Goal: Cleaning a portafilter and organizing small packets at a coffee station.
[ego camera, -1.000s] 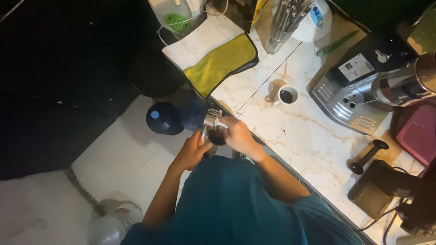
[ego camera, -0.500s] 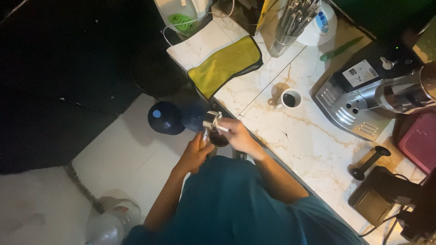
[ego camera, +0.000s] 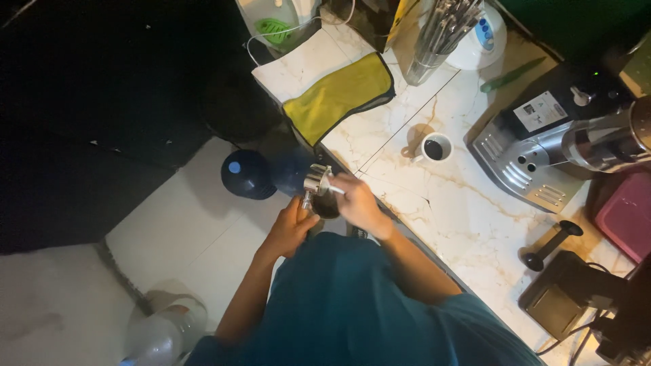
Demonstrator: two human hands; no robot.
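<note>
Head view: left hand point(ego camera: 290, 227) wrapped round dark handle, right hand point(ego camera: 356, 202) gripping metal coffee filter holder point(ego camera: 317, 181) at counter point(ego camera: 468, 224) edge, over floor point(ego camera: 183, 224). Risk: grounds spill floorward if holder tips.

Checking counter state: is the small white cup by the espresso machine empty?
No, the white cup on the marble counter holds dark liquid.

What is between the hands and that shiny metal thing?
Nothing visible. Both hands are already on the metal portafilter: the left hand grips from below, near its dark basket, and the right hand holds it from the counter side. It is held just off the edge of the marble counter.
</note>
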